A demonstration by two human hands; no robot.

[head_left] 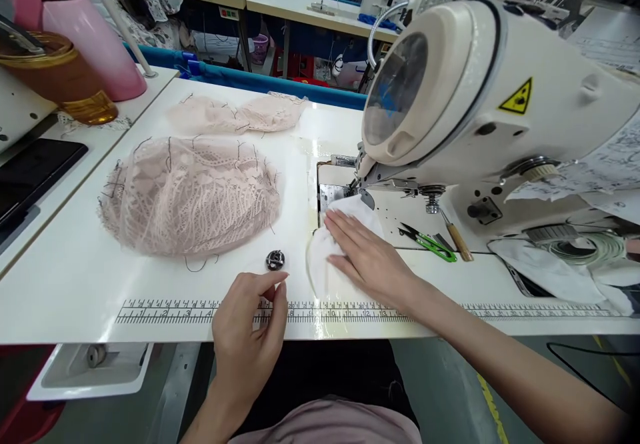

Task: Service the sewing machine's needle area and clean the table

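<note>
My right hand (367, 257) lies flat on a folded white cloth (320, 267), its fingers stretched toward the needle area of the sewing machine (450, 84). One end of the cloth reaches under the presser foot area, partly hidden by the machine head. Over the printed ruler at the table's front edge, my left hand (250, 331) is closed, thumb and forefinger brought together. Whether a thread or anything else is between those fingertips cannot be made out. Just beyond them a small dark metal bobbin case (275, 260) rests on the white tabletop.
Pale pink lace pieces (195, 197) with loose dark threads lie at left. Green thread snips (430, 241) and a wooden-handled tool (457, 237) lie right of my right hand. A phone (37, 171) and an amber cup (65, 77) sit far left. An open white drawer (90, 387) juts out below.
</note>
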